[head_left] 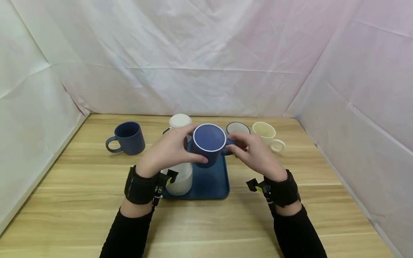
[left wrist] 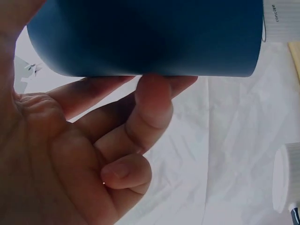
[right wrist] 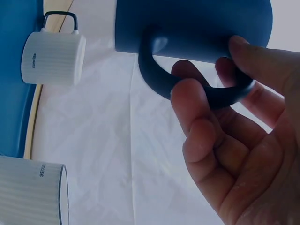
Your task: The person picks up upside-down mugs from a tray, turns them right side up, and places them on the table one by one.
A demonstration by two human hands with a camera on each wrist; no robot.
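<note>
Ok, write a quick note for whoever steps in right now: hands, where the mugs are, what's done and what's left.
Left hand grips the body of the blue mug; right hand pinches its handle. The mug is held above the blue tray, opening tilted toward the camera.
On the tray: a frosted white cup, partly hidden by the left wrist.
On the table: dark blue mug at left, cream mug at right, two white mugs behind the hands.
Done: blue mug lifted.
Left, probably: set it down on the tray.
</note>
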